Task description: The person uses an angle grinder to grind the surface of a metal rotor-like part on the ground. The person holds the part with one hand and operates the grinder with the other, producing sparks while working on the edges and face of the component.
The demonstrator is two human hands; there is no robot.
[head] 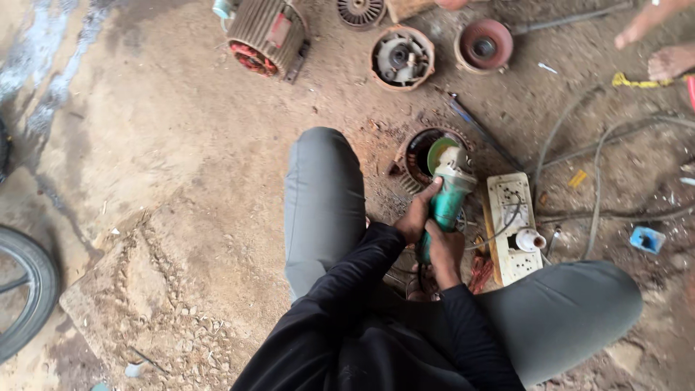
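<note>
While the person squats on the dirt floor (181, 145) with grey-trousered knees spread wide, both hands close around a green angle grinder (447, 199). The left hand (416, 216) wraps the grinder's body near its head, fingers curled over the top. The right hand (443, 250) grips the rear of the handle, just behind the left, and the two hands nearly touch. The grinder points away from the person, its disc guard tilted down over a round motor stator (418, 156) that lies on the ground between the knees. Just to the right of the grinder lies a cream socket board (510, 224) with a plug and cable in it. Farther off, along the top of the view, stand a ribbed motor housing (264, 32), an open motor end with its inner parts showing (400, 58) and a reddish round cover (483, 45). Grey cables (601, 181) trail over the ground at the right. Another person's bare feet (655, 43) show in the upper right corner, well apart from the work. A wheel (22, 289) sits at the left edge.
</note>
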